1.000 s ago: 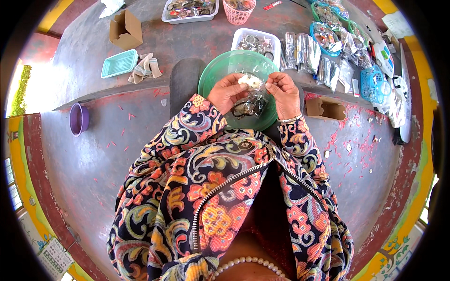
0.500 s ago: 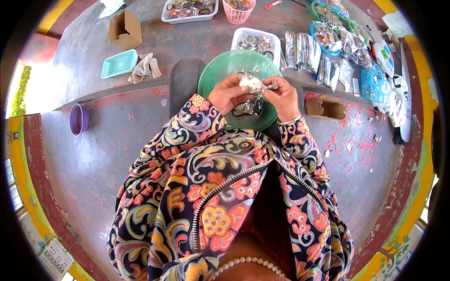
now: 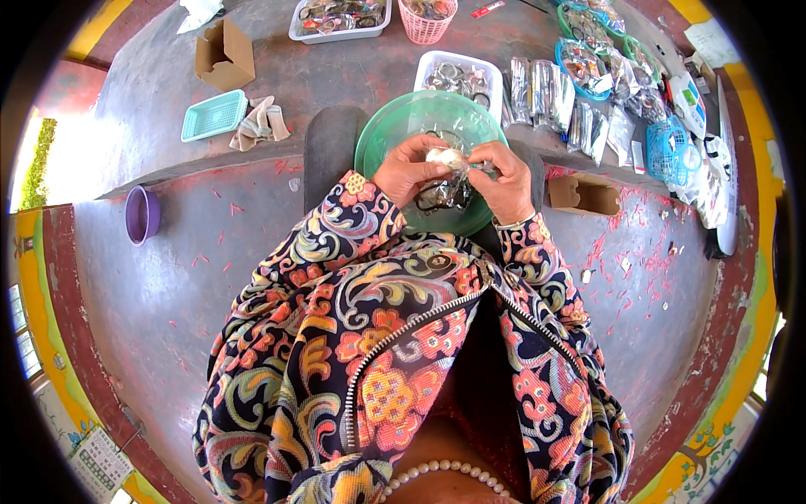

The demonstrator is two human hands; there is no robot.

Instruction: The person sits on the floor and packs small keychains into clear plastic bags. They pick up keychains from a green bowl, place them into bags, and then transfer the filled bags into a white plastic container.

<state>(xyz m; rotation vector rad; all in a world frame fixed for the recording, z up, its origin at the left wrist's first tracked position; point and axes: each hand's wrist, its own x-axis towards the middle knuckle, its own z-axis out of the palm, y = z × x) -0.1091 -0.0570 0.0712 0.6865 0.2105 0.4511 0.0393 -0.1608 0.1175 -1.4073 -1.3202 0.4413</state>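
White piece (image 3: 446, 156), between left grip (image 3: 405, 172) and right grip (image 3: 507, 180)

Grey floor (image 3: 151, 311) shows a soft sheen; red scraps (image 3: 600, 252) lie thickest at right. Raised grey slab (image 3: 294, 76) ahead is mottled red. Wall (image 3: 67, 294) carries dark red and yellow bands; paint is chipped. Bright daylight enters far left, beside greenery (image 3: 38, 164).
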